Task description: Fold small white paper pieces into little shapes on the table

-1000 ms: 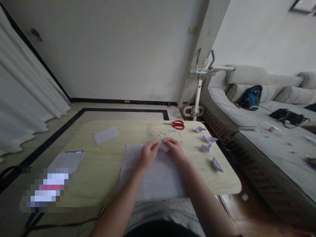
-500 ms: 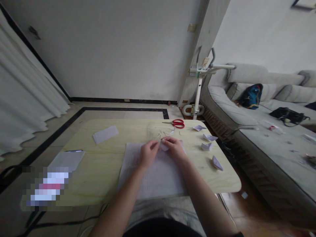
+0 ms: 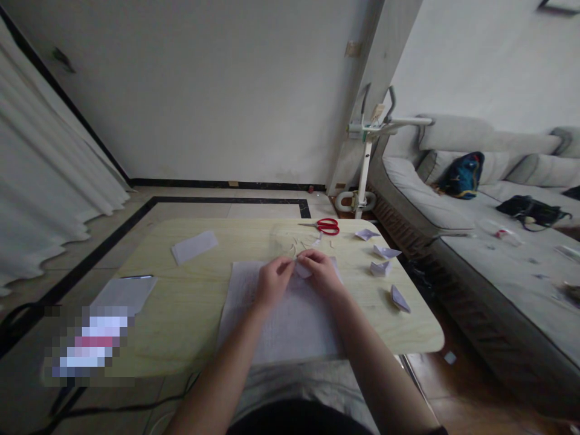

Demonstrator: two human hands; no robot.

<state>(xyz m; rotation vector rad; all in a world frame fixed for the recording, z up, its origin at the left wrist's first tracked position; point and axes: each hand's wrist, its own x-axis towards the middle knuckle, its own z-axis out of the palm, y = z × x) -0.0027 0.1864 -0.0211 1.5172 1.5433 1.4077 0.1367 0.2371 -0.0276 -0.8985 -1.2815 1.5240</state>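
Between my two hands is a small folded piece of white paper, partly hidden by the fingers. My left hand pinches its left edge, fingers closed. My right hand grips it from the right with thumb and fingers together. Both hands are over a large sheet of paper lying on the wooden table. Just beyond the fingertips lie thin paper scraps and red-handled scissors. Several folded paper boats stand along the table's right side.
A stack of white paper slips lies at the back left. Nearer, a pen rests on a white sheet, beside a blurred-out bright object. A grey sofa and white exercise equipment stand beyond the table on the right.
Both hands stay in nearly the same place on the folded paper. The paper's visible part has tilted slightly and looks smaller between the fingers. Nothing else on the table has moved.
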